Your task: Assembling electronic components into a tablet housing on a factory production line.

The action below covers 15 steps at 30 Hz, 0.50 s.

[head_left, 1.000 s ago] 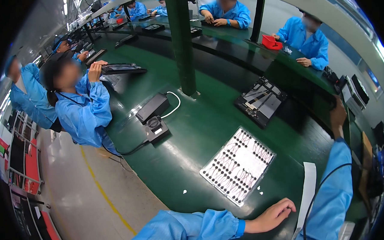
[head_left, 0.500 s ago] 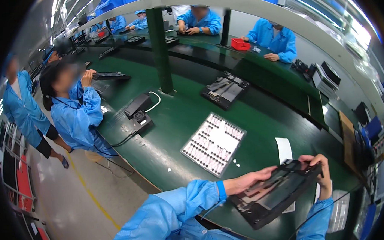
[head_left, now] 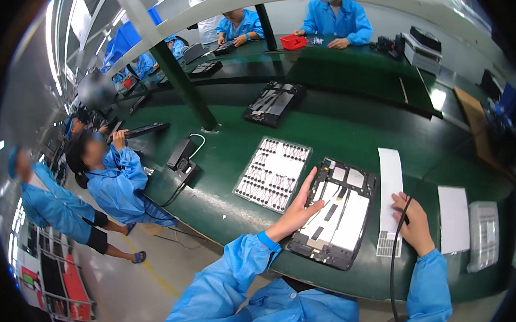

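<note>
An opened tablet (head_left: 352, 214) with a black frame and white and silver inner parts lies tilted on the green table before me. My left hand (head_left: 296, 215) rests along its left edge, fingers stretched out and thumb spread over the inner parts. Right of the tablet is a long white label sheet (head_left: 388, 172) with a printed grid at its near end. My right hand (head_left: 413, 223) lies at this sheet's right edge with its fingers bent inward. Something dark shows by those fingers, too small to make out. A black cable (head_left: 394, 270) passes in front of that hand.
A tray (head_left: 273, 175) of small black round parts with wires lies left of the tablet. Farther off are another opened tablet (head_left: 274, 103) and a black box-shaped device (head_left: 183, 164). A white sheet (head_left: 454, 218) and clear plastic tray (head_left: 482, 234) lie right. Co-workers sit around.
The tablet has come down from my two hands onto the table, turned more upright. My right hand has let go of it and moved to the label sheet. The view has shifted.
</note>
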Motion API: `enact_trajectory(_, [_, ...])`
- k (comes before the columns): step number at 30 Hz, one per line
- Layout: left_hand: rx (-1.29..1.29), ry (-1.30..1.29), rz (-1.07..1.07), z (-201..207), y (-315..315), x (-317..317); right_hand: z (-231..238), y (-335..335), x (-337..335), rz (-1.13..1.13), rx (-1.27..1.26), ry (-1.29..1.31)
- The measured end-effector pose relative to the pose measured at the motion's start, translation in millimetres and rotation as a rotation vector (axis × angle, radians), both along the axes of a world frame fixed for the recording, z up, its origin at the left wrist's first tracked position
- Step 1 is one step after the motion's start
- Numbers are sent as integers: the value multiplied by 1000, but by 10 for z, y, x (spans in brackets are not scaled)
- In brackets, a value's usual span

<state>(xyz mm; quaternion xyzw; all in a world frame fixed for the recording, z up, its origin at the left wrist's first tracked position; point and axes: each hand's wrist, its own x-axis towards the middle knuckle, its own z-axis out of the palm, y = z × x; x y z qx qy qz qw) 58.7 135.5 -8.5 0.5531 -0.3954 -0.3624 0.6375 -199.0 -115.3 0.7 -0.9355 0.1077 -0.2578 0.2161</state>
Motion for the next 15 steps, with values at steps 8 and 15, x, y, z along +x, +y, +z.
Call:
enact_trajectory(8, [680,-942,-12,539,37,-199,-22,-23,-100,67,-71,-53])
enact_trajectory(15, [488,-1683,106,684,-157,-508,-82,-54,-122,-31,146,-191])
